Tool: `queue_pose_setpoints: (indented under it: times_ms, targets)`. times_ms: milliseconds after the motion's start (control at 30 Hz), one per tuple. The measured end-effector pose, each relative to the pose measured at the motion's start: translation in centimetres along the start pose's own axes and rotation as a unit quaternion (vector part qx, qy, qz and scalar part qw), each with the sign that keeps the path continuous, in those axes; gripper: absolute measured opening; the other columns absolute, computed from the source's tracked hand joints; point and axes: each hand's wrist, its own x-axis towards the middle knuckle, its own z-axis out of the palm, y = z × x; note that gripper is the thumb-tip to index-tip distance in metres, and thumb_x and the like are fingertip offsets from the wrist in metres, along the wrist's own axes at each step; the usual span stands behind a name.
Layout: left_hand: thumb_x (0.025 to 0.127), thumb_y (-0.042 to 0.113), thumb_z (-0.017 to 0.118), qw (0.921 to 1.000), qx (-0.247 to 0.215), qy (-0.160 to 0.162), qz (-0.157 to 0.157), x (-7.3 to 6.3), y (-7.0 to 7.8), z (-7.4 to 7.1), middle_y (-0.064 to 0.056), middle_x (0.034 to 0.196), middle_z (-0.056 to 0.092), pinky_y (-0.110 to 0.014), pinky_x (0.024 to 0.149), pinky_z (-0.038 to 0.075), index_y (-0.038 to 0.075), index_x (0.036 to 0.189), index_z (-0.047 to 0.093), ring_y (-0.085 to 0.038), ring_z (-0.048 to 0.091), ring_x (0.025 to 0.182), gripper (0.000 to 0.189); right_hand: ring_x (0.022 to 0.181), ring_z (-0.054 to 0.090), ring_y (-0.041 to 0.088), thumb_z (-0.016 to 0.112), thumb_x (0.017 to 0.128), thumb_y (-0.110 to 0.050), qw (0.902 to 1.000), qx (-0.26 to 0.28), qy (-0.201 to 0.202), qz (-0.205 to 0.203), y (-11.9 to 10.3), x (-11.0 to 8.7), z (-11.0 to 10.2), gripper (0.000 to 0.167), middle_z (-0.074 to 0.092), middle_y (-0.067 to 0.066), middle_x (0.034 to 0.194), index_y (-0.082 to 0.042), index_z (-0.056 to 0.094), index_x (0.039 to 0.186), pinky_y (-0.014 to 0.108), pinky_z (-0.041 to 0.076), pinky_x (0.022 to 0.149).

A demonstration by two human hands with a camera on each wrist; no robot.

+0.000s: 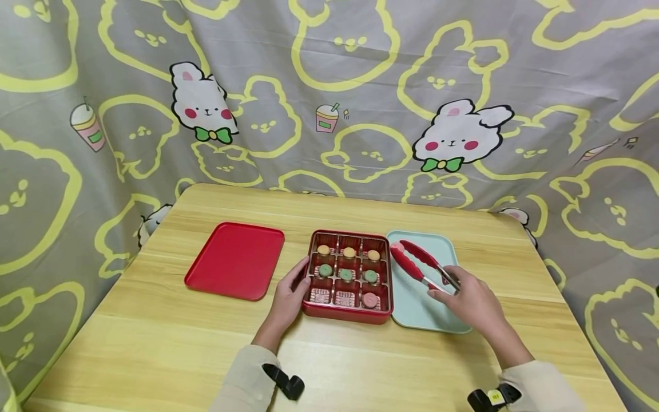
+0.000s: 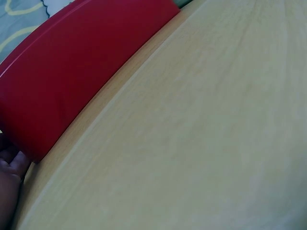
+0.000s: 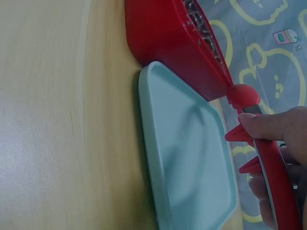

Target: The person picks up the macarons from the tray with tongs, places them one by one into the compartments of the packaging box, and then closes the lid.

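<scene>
A red box with a clear compartment insert sits mid-table. Orange-yellow macarons fill its back row, green macarons its middle row. A pink macaron lies in the front right compartment; the other two front compartments hold none. My left hand rests against the box's left side, thumb and fingers touching it. My right hand grips red-tipped tongs above the pale green tray. Between the tong tips is a pink macaron, near the box's right rim. In the right wrist view the tongs hide it.
A red lid-like tray lies flat to the left of the box. The pale green tray stands close against the box's right side. Behind the wooden table hangs a patterned grey curtain.
</scene>
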Motion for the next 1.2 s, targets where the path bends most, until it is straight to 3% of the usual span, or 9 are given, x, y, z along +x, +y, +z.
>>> queue_pose_setpoints:
  times_ms: [600,1000,1200]
  targets:
    - [0.095,0.004,0.049,1.0000,0.003,0.002,0.000,0.0,0.0,0.0,-0.014,0.148,0.037,-0.042,0.113,0.027,0.004,0.142,0.041,-0.029,0.032,0.138,0.048,0.066,0.048,0.016,0.077,0.074,-0.040,0.9996,0.014,-0.014,-0.022,-2.1,-2.1,-0.1,0.063,0.060,0.003,0.081,-0.006,0.057,0.123,0.027,0.035,0.052]
    - [0.095,0.005,0.050,1.0000,0.001,0.001,-0.003,0.0,0.0,0.0,-0.013,0.149,0.037,-0.041,0.114,0.027,0.005,0.142,0.041,-0.028,0.031,0.139,0.048,0.069,0.050,0.013,0.080,0.071,-0.036,0.9970,0.011,-0.004,-0.077,-4.5,-3.6,0.9,0.055,0.065,0.001,0.088,-0.011,0.062,0.117,0.028,0.038,0.055]
    - [0.095,0.005,0.050,1.0000,0.003,0.001,-0.002,0.0,0.0,0.0,-0.013,0.149,0.037,-0.042,0.114,0.027,0.005,0.142,0.041,-0.028,0.031,0.139,0.048,0.074,0.054,0.013,0.081,0.070,-0.036,0.9959,0.010,-0.027,-0.085,-5.4,-4.2,1.3,0.056,0.067,0.001,0.095,-0.013,0.063,0.117,0.029,0.043,0.058]
